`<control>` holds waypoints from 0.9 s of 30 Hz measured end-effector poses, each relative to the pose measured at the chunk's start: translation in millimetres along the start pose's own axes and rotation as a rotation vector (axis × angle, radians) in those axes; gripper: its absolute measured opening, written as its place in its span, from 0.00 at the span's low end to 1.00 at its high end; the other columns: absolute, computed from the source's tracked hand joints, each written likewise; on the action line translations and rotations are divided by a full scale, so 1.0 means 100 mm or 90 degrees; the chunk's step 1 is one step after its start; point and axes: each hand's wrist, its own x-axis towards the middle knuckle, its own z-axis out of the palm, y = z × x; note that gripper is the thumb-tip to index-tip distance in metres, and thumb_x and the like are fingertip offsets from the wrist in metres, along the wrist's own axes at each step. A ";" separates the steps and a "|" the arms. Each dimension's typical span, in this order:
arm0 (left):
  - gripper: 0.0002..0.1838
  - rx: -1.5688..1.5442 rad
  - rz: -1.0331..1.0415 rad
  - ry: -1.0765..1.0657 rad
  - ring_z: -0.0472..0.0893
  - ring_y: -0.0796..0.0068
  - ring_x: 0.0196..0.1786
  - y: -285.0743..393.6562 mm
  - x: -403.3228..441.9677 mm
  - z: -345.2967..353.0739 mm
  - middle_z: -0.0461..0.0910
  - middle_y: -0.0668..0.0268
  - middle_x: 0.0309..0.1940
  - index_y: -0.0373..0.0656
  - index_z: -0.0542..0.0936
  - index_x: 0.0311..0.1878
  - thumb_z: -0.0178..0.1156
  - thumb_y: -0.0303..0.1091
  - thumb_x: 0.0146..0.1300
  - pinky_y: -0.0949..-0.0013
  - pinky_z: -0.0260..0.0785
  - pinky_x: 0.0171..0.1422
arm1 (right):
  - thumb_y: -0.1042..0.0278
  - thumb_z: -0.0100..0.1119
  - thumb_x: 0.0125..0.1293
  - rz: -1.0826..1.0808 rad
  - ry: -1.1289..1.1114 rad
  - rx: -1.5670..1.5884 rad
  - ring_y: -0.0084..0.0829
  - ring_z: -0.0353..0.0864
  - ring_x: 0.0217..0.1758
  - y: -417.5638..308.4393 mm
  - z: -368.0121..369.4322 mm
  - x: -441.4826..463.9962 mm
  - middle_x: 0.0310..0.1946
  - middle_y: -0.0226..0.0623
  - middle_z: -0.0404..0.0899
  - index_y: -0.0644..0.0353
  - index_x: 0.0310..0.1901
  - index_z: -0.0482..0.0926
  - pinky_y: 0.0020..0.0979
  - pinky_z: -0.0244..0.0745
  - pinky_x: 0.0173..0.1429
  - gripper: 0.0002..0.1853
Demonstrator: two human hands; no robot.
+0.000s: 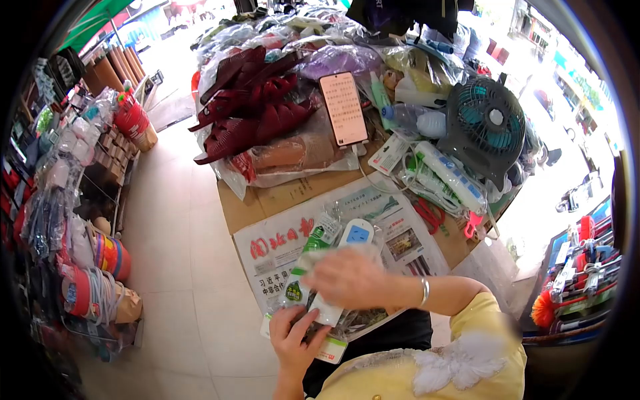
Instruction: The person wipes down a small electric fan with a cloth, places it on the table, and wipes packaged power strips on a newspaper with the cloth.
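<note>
A white power strip [359, 233] with a blue socket face lies in clear and green packaging on a newspaper [427, 250]. My left hand [293, 339] grips the lower end of this package, its fingers bent over the edge near a green-and-white label card [331, 350]. Across the middle of the strip is my right hand [347, 275], smeared by motion. Its fingers are curled downward, and whether they hold anything cannot be made out. A silver bangle [425, 292] circles the right wrist. Part of the strip is hidden under that hand.
Beyond the newspaper stand a lit phone [343, 109], dark red sandals [257, 113] and a desk fan [487, 123]. Another packaged power strip [450, 177] lies beside red-handled scissors [429, 215]. Stocked shelves [123, 160] line the left; a goods rack [580, 273] stands right.
</note>
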 end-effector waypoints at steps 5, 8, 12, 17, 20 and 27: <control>0.25 0.016 0.025 0.006 0.77 0.57 0.49 -0.02 0.02 0.00 0.79 0.59 0.45 0.42 0.86 0.44 0.80 0.31 0.37 0.57 0.71 0.56 | 0.65 0.65 0.56 0.050 0.037 0.032 0.35 0.83 0.50 0.31 -0.08 0.09 0.46 0.36 0.82 0.51 0.45 0.80 0.39 0.79 0.52 0.14; 0.25 0.013 0.029 0.011 0.77 0.56 0.49 -0.01 0.03 0.01 0.79 0.59 0.45 0.42 0.86 0.44 0.80 0.31 0.37 0.56 0.71 0.56 | 0.65 0.64 0.57 0.239 0.017 -0.005 0.33 0.83 0.46 0.70 -0.05 0.09 0.38 0.35 0.82 0.52 0.42 0.81 0.39 0.79 0.50 0.11; 0.24 0.001 0.011 0.025 0.78 0.56 0.47 -0.02 0.02 0.03 0.80 0.62 0.44 0.46 0.86 0.44 0.80 0.35 0.39 0.52 0.69 0.56 | 0.66 0.64 0.56 0.238 -0.059 -0.016 0.34 0.82 0.41 0.49 -0.06 0.12 0.33 0.35 0.81 0.54 0.38 0.81 0.39 0.78 0.45 0.08; 0.24 0.005 -0.012 0.006 0.77 0.56 0.47 -0.02 -0.01 -0.01 0.80 0.62 0.44 0.46 0.86 0.44 0.80 0.35 0.40 0.52 0.68 0.56 | 0.67 0.65 0.55 0.025 0.027 -0.015 0.35 0.81 0.38 -0.01 -0.03 0.11 0.30 0.33 0.79 0.50 0.38 0.82 0.39 0.77 0.42 0.08; 0.24 0.011 0.017 0.020 0.77 0.57 0.47 -0.04 -0.01 0.01 0.80 0.62 0.44 0.46 0.86 0.45 0.80 0.35 0.39 0.52 0.68 0.56 | 0.66 0.65 0.56 0.281 -0.016 0.014 0.39 0.81 0.38 0.41 -0.08 0.16 0.32 0.35 0.80 0.53 0.39 0.82 0.41 0.77 0.44 0.08; 0.25 -0.014 0.002 0.024 0.77 0.57 0.46 -0.03 -0.01 0.03 0.80 0.62 0.43 0.46 0.86 0.45 0.80 0.35 0.40 0.53 0.68 0.54 | 0.66 0.66 0.55 0.191 -0.043 0.005 0.37 0.81 0.35 0.27 -0.16 0.17 0.29 0.33 0.79 0.53 0.32 0.80 0.40 0.77 0.40 0.05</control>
